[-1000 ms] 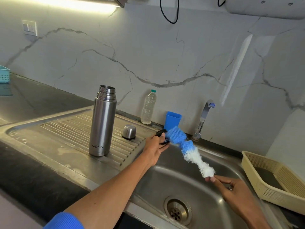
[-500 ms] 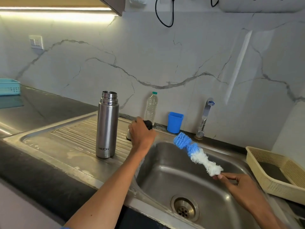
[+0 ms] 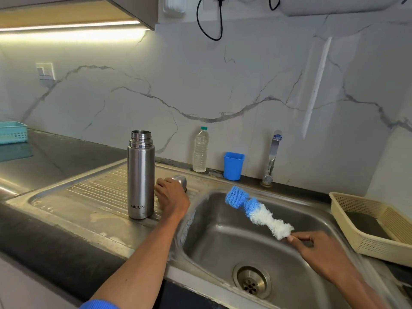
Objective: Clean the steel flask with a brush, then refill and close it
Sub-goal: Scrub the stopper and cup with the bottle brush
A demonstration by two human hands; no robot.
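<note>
The steel flask (image 3: 141,175) stands upright and uncapped on the ribbed drainboard (image 3: 89,192). Just right of it sits its steel cap (image 3: 181,179). My left hand (image 3: 171,197) is down on the drainboard against the cap with its fingers curled; the black stopper it carried is hidden under it. Over the sink basin (image 3: 223,246), my right hand (image 3: 318,253) pinches the white tip of the blue-and-white bottle brush (image 3: 256,210). The brush's blue end points up and left.
A clear water bottle (image 3: 201,150), a blue cup (image 3: 233,166) and the tap (image 3: 273,157) line the back edge. A beige basket (image 3: 338,206) sits right of the sink, and a teal basket (image 3: 12,134) is at the far left. The drain (image 3: 252,282) is at the basin's bottom.
My left hand has carried the black stopper from beside the brush leftward and down to the cap on the drainboard. My right hand has kept hold of the brush tip.
</note>
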